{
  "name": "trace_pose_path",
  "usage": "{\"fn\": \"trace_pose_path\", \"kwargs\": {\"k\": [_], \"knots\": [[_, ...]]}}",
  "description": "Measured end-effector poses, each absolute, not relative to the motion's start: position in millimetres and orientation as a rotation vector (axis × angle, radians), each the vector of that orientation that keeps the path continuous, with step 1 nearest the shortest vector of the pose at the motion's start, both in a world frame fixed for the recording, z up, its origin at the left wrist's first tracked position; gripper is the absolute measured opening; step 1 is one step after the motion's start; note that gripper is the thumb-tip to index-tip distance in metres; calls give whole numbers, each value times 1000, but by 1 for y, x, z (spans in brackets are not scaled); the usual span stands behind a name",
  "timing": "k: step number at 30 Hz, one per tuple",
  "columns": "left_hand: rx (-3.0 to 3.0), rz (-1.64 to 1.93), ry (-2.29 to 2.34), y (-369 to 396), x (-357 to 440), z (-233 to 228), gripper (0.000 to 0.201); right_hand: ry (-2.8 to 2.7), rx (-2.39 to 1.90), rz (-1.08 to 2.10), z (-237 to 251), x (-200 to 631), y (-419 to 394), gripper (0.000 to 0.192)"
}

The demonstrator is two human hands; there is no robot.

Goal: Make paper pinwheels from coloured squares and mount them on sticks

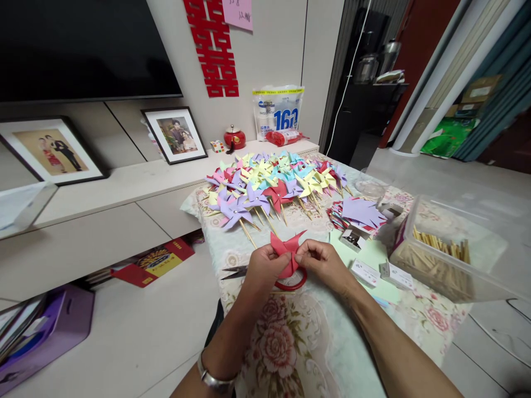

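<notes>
Both hands: left hand (265,269) and right hand (322,262) pinch the red paper piece (287,249) — fingers closed on its lower folds.
Position: held just above the red tape roll (292,283) on the floral tablecloth (290,342).
Beyond: finished pinwheels (274,185) heaped.
Left: scissors (234,272) beside wrist.
Right: clear box of sticks (440,257).

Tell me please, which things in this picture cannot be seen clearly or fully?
Head view only:
- Red paper piece: its centre is covered by the left hand and right hand.
- Red ring: mostly hidden under both hands.
- Scissors: handles hidden behind the left hand.
- Small white boxes: print too small to read.
- Clear bin of sticks: blurred by its plastic wall.
</notes>
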State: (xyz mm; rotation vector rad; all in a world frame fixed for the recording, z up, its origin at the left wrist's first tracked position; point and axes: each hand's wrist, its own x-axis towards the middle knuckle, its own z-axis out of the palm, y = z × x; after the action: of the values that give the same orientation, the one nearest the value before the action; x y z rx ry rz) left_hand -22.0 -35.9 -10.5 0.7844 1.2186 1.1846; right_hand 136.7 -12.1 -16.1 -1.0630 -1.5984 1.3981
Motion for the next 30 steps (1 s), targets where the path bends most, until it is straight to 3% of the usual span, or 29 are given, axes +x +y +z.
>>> {"fn": "trace_pose_path", "kwargs": {"k": [30], "knots": [[793,1183,1156,-41,-21,-3,25,-1541,-1150,1383,-19,135,-11,12]]}}
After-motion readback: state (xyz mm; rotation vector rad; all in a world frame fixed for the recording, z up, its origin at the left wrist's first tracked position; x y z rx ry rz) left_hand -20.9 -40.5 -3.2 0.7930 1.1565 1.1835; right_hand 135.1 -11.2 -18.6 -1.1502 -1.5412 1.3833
